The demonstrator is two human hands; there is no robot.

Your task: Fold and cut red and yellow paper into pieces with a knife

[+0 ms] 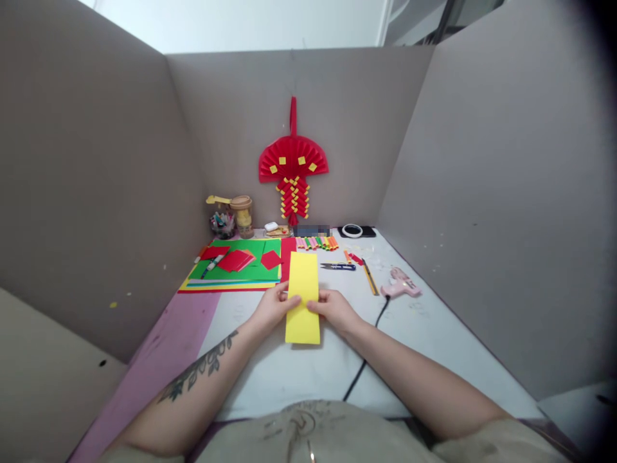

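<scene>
**Hands pinching a yellow strip at the tabletop's middle**

Left hand point(274, 307) and right hand point(334, 308) each grip the long yellow rectangular paper strip point(303, 283) at mid-length. Their fingers are closed on its side edges, and the strip lies lengthwise, pointing away from the person, over the white tabletop point(434, 334).

A thin black cable point(364, 363) passes under the right forearm and runs up to a pink plastic glue gun point(401, 284) lying on its side to the right. A pale pink sheet point(164, 354) covers the tabletop's left edge.

Just beyond the strip lie small blue-handled snips point(338, 266) and a slim yellow-handled craft knife point(370, 278). To the left is a stack of coloured paper with a green sheet on top point(263, 271), carrying red paper squares point(235, 260). Farther back sits a row of small coloured paper rolls point(317, 243), then a white tape ring point(352, 230), a brown-lidded jar point(242, 215) and a clear cup of pens point(222, 224). A red pleated paper fan ornament with yellow squares point(292, 167) hangs on the grey cardboard wall point(482, 193).

The fingertips under the strip are hidden. A patch behind the paper rolls is blurred, and the small items beside the jar are too small to make out.
</scene>
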